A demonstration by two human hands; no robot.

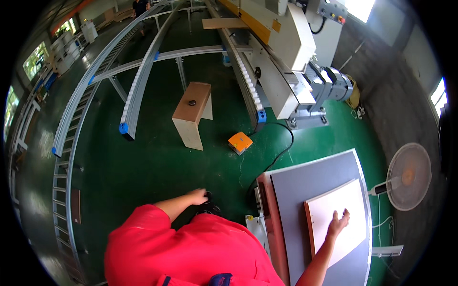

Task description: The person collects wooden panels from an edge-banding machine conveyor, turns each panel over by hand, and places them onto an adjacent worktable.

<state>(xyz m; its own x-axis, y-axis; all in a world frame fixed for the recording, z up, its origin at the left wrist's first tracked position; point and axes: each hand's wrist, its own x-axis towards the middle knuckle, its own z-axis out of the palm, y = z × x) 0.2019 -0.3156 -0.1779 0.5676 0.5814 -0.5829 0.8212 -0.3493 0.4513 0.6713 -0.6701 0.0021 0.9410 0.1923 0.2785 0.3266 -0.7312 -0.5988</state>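
My right hand (339, 220) is open, fingers spread, over a white board (317, 212); I cannot tell whether it touches it. That board lies on a grey panel (291, 195) atop a low platform with a red side (272, 214) at my right. My left hand (196, 197) hangs at my front with curled fingers, above my dark shoe; whatever it might hold is hidden.
Ahead stand a small brown-topped bench (192, 97), an orange foot pedal (240, 141) with cable, roller rails (133, 109) and a large machine (291, 47). A ladder-like rail (69, 181) runs at left, a fan (408, 176) stands right. Another person (140, 9) is far back.
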